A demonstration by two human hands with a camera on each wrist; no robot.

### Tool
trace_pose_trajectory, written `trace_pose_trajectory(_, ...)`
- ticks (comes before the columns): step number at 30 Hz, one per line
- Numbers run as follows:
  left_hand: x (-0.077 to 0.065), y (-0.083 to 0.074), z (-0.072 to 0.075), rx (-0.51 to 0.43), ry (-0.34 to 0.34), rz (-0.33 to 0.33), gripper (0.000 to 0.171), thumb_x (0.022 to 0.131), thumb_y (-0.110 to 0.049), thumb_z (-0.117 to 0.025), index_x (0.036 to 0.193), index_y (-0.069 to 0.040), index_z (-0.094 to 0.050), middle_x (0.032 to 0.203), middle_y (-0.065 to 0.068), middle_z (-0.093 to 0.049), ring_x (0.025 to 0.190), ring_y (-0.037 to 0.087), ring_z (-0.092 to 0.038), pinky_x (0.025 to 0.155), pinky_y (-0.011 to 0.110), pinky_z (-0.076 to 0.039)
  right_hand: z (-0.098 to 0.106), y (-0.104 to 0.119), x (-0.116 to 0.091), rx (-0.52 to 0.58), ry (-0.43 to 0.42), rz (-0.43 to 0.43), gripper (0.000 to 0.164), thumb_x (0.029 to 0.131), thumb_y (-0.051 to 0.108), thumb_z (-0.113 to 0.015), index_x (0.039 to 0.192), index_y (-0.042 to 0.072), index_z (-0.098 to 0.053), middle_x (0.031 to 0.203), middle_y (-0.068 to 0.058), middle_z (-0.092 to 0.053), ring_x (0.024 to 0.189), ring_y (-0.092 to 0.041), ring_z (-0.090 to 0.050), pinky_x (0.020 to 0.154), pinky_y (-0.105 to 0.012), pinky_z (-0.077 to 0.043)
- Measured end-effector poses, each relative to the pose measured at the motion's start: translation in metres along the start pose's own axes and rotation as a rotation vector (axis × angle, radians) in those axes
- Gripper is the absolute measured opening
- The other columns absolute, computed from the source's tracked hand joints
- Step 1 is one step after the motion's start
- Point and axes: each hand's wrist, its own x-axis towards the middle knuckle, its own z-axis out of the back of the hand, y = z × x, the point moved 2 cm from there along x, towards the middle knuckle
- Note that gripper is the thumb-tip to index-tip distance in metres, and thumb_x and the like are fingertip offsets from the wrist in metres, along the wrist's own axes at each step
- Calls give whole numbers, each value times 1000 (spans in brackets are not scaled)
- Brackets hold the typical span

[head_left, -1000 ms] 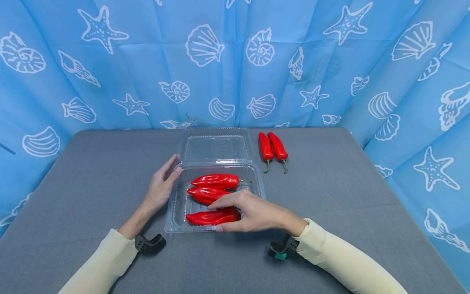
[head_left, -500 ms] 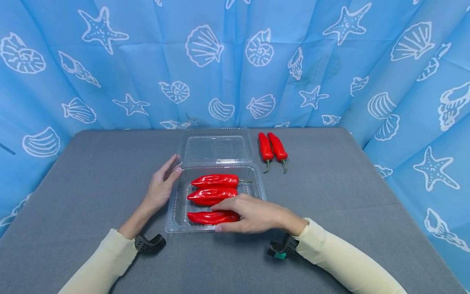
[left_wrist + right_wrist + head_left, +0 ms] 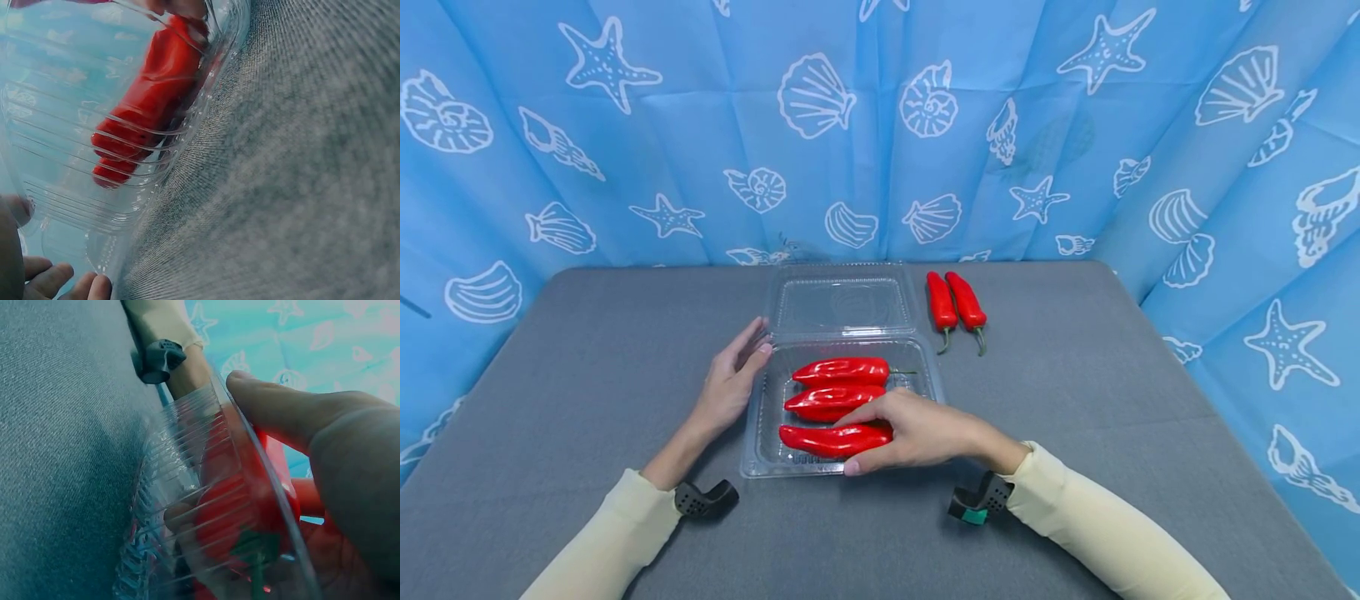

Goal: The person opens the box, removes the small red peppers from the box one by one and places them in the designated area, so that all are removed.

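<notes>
A clear plastic clamshell container (image 3: 749, 454) lies unfolded on the table, with red chili peppers in its base. My right hand (image 3: 917, 429) reaches over the near right side and grips the nearest pepper (image 3: 820, 440) between thumb and fingers; its stem end is hidden by the hand in the head view. Beyond it lie the middle pepper (image 3: 827, 403) and the far pepper (image 3: 842, 370), side by side with tips to the left. My left hand (image 3: 726, 387) is at the container's left side near the hinge, fingers extended, thumb at the rim.
Two more red peppers (image 3: 942, 302) lie side by side right of the clear lid (image 3: 842, 300), green stems toward me. A grey cloth covers the table (image 3: 1075, 375). Behind it hangs a blue curtain (image 3: 880, 125) with white shells and starfish.
The middle pepper has straightened alongside the far one. The nearest pepper, in my right hand, has shifted slightly toward the middle one. My left hand has stayed in place.
</notes>
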Motion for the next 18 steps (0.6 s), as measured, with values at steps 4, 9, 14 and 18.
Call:
trace_pose_trajectory(4,-1,0,0,3,4,3,58,108,-18,-49,159,1,-27,162,16,-34,145,33,-39,119,45,-30,1,-1,-1,18,12,33,54,92,35,-75,140,15,-63,121,13,-65,108,-7,-57,82,-26,-53)
trace_pose_trajectory(9,-2,0,-1,0,4,2,58,108,-18,-49,159,1,-27,162,16,-34,145,32,-39,119,46,-30,6,-2,-4,61,62,112,56,94,26,-72,146,11,-56,132,6,-62,119,-10,-53,98,-30,-51)
trace_pose_trajectory(14,-2,0,0,-3,5,-2,59,108,-18,-50,159,1,-27,161,16,-34,145,31,-39,119,46,-30,9,0,-6,106,64,140,56,95,24,-70,147,9,-55,133,3,-61,120,-13,-53,97,-31,-52)
trace_pose_trajectory(18,-2,0,-1,0,3,-12,59,108,-18,-49,158,2,-27,162,16,-34,145,33,-38,119,48,-29,11,3,-7,120,-40,115,55,93,22,-73,144,11,-58,134,2,-62,122,-17,-52,97,-33,-53)
